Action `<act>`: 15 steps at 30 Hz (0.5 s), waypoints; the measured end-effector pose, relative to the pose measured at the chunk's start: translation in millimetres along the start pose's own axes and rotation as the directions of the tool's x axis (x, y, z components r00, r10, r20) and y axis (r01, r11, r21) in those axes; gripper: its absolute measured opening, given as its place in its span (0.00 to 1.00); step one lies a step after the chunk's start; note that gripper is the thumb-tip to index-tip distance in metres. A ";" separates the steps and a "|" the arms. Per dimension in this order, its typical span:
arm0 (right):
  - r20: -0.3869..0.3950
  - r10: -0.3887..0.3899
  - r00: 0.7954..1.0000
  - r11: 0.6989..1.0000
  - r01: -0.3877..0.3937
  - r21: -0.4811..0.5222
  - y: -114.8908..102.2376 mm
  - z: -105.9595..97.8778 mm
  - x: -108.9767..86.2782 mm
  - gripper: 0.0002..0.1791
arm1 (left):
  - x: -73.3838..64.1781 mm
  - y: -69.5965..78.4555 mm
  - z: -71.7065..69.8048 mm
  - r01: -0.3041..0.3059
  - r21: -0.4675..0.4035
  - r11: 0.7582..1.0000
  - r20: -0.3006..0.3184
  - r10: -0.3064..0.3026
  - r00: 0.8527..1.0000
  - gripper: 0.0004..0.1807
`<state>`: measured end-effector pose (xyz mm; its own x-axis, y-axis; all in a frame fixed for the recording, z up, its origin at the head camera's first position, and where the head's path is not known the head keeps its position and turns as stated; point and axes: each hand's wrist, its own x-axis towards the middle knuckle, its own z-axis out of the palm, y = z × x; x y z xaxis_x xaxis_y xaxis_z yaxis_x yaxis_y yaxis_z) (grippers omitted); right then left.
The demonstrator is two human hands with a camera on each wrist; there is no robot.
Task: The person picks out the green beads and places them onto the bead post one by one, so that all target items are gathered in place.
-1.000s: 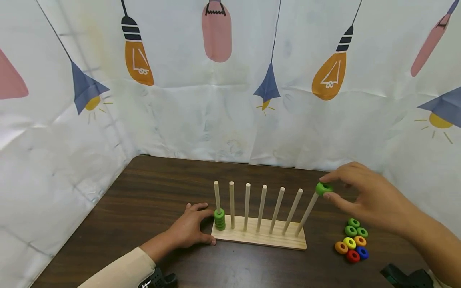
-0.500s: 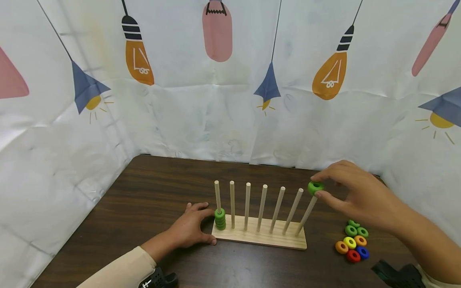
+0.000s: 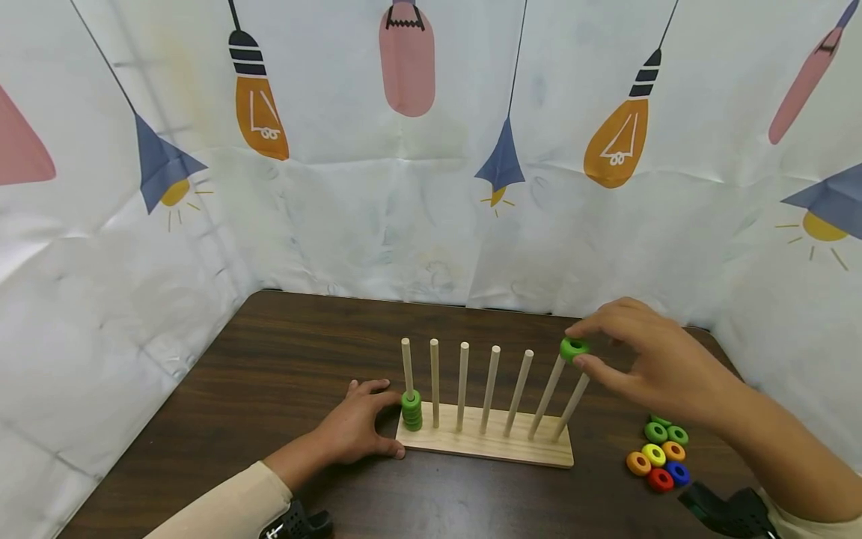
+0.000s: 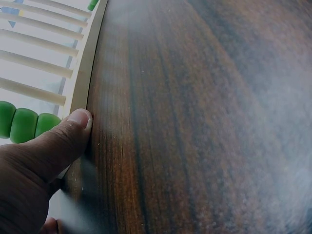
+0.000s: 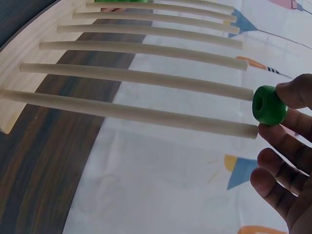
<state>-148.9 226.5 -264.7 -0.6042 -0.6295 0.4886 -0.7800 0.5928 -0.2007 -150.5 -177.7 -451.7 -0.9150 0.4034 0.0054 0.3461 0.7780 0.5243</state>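
Since the earlier frames, R hand (image 3: 649, 359) has moved left, carrying a green ring (image 3: 575, 349) from the top of the R-end peg (image 3: 571, 408) across to the top of its neighbour, the 2nd peg (image 3: 548, 397) from R; L hand (image 3: 357, 427) stays put.

Nearest: black wrist devices (image 3: 296, 522) at the bottom edge, one per wrist, w/ a pale sleeve (image 3: 222, 501) on L arm.

Just beyond, at R, loose rings (image 3: 653, 454) lie close together on the dark wood-grain tabletop (image 3: 269, 359): 1 red, 1 blue, 2 orange, 1 yellow, 3 green, the farthest green partly covered by R arm.

To their L, mid-view, lies a pale wooden base (image 3: 494, 443) w/ 7 pegs in a row. L grip: thumb on the near edge, fingers round the L end, holding it. A stack of green rings (image 3: 411, 412) sits low on the L-end peg (image 3: 408, 367), just beside the L fingers; exact no. unclear.

Higher up, R grip: thumb & index pinch the ring, spread only as wide as it; other fingers loosely bent, per R wrist view. Ring's hole faces the 2nd peg's tip; can't tell if it's threaded on.

Far: creased white sheet (image 3: 337, 239) printed w/ orange bulbs (image 3: 261, 120), blue lampshades (image 3: 500, 153), pink shapes (image 3: 407, 67).
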 end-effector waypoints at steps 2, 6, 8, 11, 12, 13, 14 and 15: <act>0.002 -0.002 1.000 1.000 0.002 0.013 -1.3 1.0 1.9 0.24 | 0.1 0.1 0.0 0.000 0.002 1.000 0.000 0.000 1.000 0.40; 0.005 -0.016 1.000 0.999 0.016 0.030 -3.7 2.9 6.0 0.23 | 0.2 0.6 -0.3 0.000 0.000 1.000 0.000 0.000 1.000 0.40; 0.006 -0.023 1.000 0.999 0.023 0.034 -5.0 3.7 8.2 0.23 | 0.2 0.7 -0.1 0.000 0.000 1.000 -0.002 0.000 1.000 0.40; 0.010 -0.028 1.000 0.999 0.027 0.036 -6.7 5.2 10.8 0.21 | 0.3 0.4 0.1 -0.003 0.001 1.000 -0.004 0.003 1.000 0.40; 0.010 -0.030 0.999 0.999 0.030 0.039 -7.1 6.0 11.7 0.21 | 0.5 0.4 0.1 -0.003 0.001 1.000 -0.003 0.003 1.000 0.40; 0.010 -0.033 0.999 0.999 0.032 0.043 -7.3 6.8 12.4 0.20 | 0.7 0.3 0.1 -0.004 0.001 1.000 -0.002 0.004 1.000 0.40; 0.009 -0.035 0.999 0.998 0.034 0.048 -7.4 7.7 13.1 0.20 | 0.8 0.4 -0.1 -0.004 0.002 1.000 -0.002 0.004 1.000 0.39; 0.009 -0.037 0.999 0.998 0.037 0.051 -7.4 8.6 13.8 0.20 | 0.8 0.4 -0.2 -0.002 0.001 1.000 0.000 0.002 1.000 0.40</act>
<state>-152.8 209.1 -263.8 -0.5763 -0.6554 0.4882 -0.8088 0.5431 -0.2256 -151.1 -177.2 -451.3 -0.9142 0.4052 0.0066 0.3485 0.7777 0.5232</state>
